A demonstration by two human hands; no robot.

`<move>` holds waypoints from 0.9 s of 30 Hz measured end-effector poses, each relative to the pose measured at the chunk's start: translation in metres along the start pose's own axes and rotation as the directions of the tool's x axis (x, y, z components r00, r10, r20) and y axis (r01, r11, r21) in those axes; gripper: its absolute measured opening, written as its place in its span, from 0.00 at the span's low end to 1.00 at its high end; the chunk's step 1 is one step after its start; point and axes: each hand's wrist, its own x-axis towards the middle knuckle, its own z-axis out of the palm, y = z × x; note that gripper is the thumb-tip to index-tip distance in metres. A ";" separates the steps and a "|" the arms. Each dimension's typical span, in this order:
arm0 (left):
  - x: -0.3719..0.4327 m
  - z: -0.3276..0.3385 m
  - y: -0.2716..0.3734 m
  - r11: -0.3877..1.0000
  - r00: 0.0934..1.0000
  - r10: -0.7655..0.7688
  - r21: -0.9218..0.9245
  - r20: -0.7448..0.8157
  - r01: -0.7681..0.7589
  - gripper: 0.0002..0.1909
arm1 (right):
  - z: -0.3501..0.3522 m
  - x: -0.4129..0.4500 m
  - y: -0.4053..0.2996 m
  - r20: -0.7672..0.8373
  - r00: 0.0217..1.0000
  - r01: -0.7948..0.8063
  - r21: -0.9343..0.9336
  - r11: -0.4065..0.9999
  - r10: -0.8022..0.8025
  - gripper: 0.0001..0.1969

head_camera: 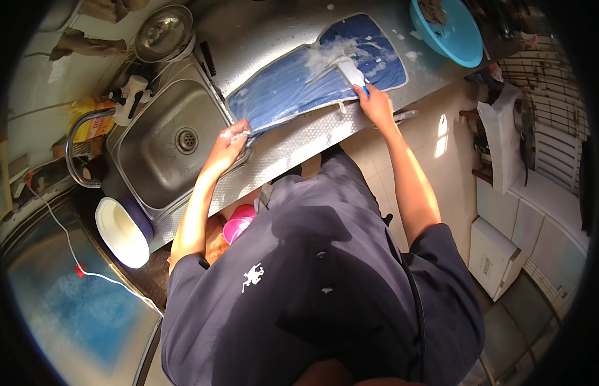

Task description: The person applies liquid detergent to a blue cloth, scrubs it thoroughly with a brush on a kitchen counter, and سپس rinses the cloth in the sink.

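Observation:
A blue cloth [280,91] with pale edging, perhaps an apron, lies flat on the textured metal counter [299,132]. White suds spread over its far right part. My right hand [375,103] grips the handle of a white and blue brush [350,73], whose head rests on the soapy cloth; its underside is hidden. At the near left corner of the cloth, my left hand [231,142] pinches the fabric, with foam on its fingers. Just left of that hand is a stainless steel sink [154,154] with a round drain.
A light blue basin [461,36] stands at the far right of the counter, holding brownish cloth. Beyond the sink are a curved faucet [70,144], a yellow bottle [89,120] and a metal bowl [164,31]. A white oval tub [120,231] sits near the left edge.

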 end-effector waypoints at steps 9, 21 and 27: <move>-0.024 -0.031 0.003 0.995 0.995 -0.089 0.048 0.034 0.087 0.05 | -0.004 0.018 0.030 -0.043 0.997 -0.067 -0.052 0.996 0.065 0.31; -0.008 -0.007 -0.022 0.945 0.917 0.030 0.289 0.397 -0.156 0.18 | 0.004 -0.017 -0.026 0.001 0.995 0.097 0.039 0.995 -0.097 0.30; 0.082 0.057 -0.061 0.612 0.868 0.313 0.781 -0.385 0.126 0.33 | 0.063 -0.046 -0.107 0.233 0.944 0.211 0.119 0.970 -0.234 0.26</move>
